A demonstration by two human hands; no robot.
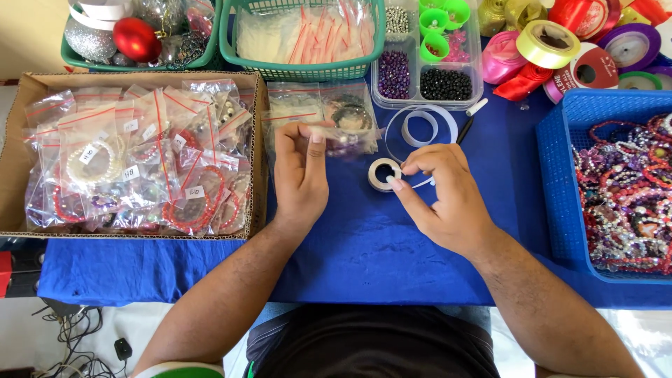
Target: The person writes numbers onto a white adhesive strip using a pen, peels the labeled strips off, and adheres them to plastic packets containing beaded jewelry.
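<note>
One bag point(348, 119) half behind left hand point(299, 171)

Probably a home craft table: bead trays point(425, 73), ribbon rolls point(560, 45), bagged bracelets point(140, 161).

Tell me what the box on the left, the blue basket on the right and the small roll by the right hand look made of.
Box: corrugated cardboard, matte brown, with raw folded flaps.
Blue basket: moulded plastic, slightly glossy, with a lattice of slots in its wall.
Small roll at the right hand: probably white tape or label backing, a thin strip trailing from it; cannot tell exactly.
</note>
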